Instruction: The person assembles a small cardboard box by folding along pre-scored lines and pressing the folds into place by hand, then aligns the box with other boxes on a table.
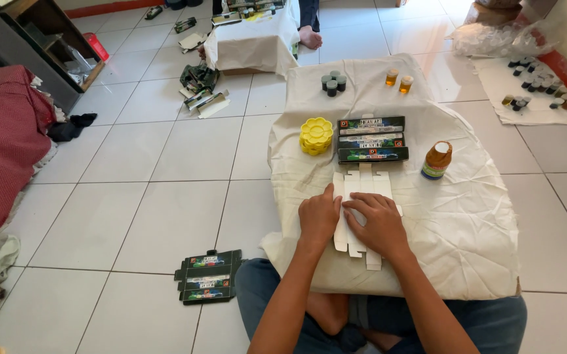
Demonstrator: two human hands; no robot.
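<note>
On the near part of the cloth-covered low table (467,229), a flat white carton blank (362,196) lies unfolded, printed side down as far as I can tell. Both my hands press on it. My left hand (318,219) lies palm down on the blank's left edge, fingers together and pointing far. My right hand (380,223) lies flat on its middle, fingers slightly spread, angled to the left so the fingertips come close to my left hand. Neither hand is clamped on anything; both are laid open and flat, touching the card.

Just beyond the blank, three assembled dark boxes (371,139) with green printed panels lie side by side in a row running near to far. Left of them, touching or almost so, sits a stack of yellow flower-shaped lids (315,135). Right of the boxes stands an amber bottle (437,160) with a white cap, upright. At the far end of the table: a cluster of dark-capped small jars (333,82) to the left, two small amber jars (399,80) to the right.

On the tiled floor (133,196) near left, beside my knee, lies a pile of flat printed cartons (209,276).
</note>
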